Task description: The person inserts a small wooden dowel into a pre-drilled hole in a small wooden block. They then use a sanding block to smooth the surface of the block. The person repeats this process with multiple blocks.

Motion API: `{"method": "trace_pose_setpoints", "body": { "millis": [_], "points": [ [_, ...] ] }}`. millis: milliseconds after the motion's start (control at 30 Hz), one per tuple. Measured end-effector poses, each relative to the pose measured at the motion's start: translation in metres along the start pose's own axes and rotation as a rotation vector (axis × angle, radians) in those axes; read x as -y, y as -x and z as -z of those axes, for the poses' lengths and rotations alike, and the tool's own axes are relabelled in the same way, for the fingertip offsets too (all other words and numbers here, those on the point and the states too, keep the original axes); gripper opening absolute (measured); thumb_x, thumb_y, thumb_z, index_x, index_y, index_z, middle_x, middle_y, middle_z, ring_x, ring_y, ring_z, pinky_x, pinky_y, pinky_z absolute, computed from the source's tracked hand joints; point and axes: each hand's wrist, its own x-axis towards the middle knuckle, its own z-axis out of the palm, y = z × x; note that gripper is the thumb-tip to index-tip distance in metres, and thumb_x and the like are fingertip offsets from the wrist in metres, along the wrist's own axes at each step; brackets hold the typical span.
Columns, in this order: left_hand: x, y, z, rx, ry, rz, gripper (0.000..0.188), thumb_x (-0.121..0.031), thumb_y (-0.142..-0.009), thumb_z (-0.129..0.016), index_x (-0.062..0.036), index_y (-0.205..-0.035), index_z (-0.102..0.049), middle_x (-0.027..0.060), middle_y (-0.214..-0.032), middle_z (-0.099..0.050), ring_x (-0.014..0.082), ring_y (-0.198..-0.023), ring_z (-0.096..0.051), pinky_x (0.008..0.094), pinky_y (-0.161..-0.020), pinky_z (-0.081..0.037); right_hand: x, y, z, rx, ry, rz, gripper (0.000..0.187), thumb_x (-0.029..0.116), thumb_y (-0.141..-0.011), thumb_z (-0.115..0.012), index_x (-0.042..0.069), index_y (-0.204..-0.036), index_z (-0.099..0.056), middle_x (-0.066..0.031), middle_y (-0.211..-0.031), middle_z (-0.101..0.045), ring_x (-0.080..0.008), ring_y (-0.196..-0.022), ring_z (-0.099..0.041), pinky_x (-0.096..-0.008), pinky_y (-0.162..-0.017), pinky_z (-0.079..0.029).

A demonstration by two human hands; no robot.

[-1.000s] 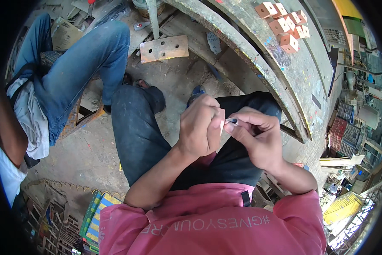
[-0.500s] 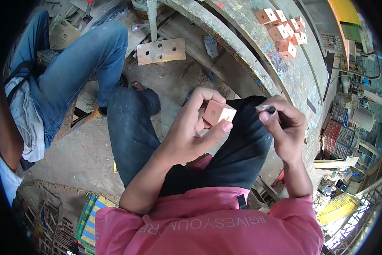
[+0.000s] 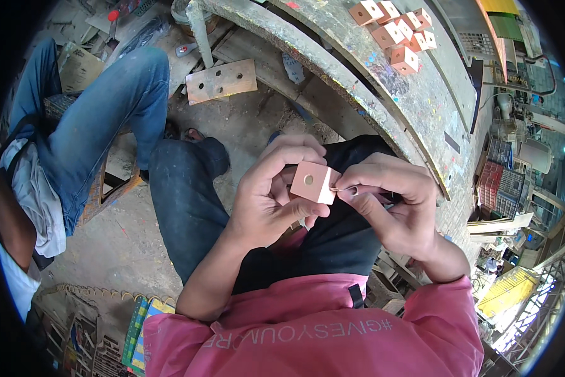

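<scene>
A pinkish-orange wooden block (image 3: 305,188) with round holes in its faces sits in the fingers of my left hand (image 3: 257,204), above my lap. My thumb presses it from below and my fingers curl behind it. My right hand (image 3: 398,204) is closed in a pinch just to the right of the block. Between its thumb and fingertips is a small rolled piece (image 3: 347,191), pale outside and dark inside, possibly sandpaper. Its tip meets the block's right face at a hole; how far in it goes is hidden.
Several similar holed blocks (image 3: 403,58) lie grouped on the paint-spotted workbench (image 3: 383,88) at the upper right. A flat board with holes (image 3: 222,81) rests on the floor beneath. To the left sits another person in blue jeans (image 3: 122,81). Plastic crates (image 3: 499,182) stand at the far right.
My right hand has moved left to the block, bringing the rolled piece against its right face. The block has turned slightly in my left hand and shifted a little left.
</scene>
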Motion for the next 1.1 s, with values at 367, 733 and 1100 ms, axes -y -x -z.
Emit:
{"method": "trace_pose_setpoints", "body": {
  "millis": [367,733,1100],
  "points": [
    [-0.008,0.007,0.016,0.009,0.263,0.418,0.054,-0.018,-0.074,-0.078,0.0083,-0.113,-0.053,0.0132,-0.09,-0.064,0.009,-0.064,-0.059,0.0211,-0.052,-0.049,-0.004,-0.017,0.011,0.209,0.384,0.409,0.028,-0.015,-0.07,-0.06,-0.001,-0.094,-0.066,-0.0122,-0.075,-0.062,-0.0221,-0.064,-0.063,-0.0282,-0.053,-0.047],
    [0.011,0.001,0.0,-0.066,-0.26,-0.339,0.045,0.003,-0.073,-0.075,0.0043,-0.113,-0.054,0.0214,-0.113,-0.059,0.0235,-0.094,-0.065,0.0322,-0.08,-0.054,-0.013,0.002,0.002,0.157,-1.112,-0.74,0.013,0.011,-0.091,-0.06,0.001,-0.099,-0.061,-0.0011,-0.07,-0.054,-0.0026,-0.048,-0.035,-0.0191,-0.042,-0.024],
    [0.005,0.003,-0.006,0.048,0.351,-0.146,0.052,-0.007,-0.08,-0.072,0.0,-0.122,-0.041,0.0241,-0.115,-0.054,0.0178,-0.076,-0.062,0.0269,-0.058,-0.054,0.011,0.017,0.029,0.02,-0.543,-0.266,0.031,0.022,-0.097,-0.049,-0.004,-0.113,-0.058,-0.0079,-0.088,-0.063,-0.0066,-0.064,-0.05,-0.0197,-0.057,-0.039]
  ]
}}
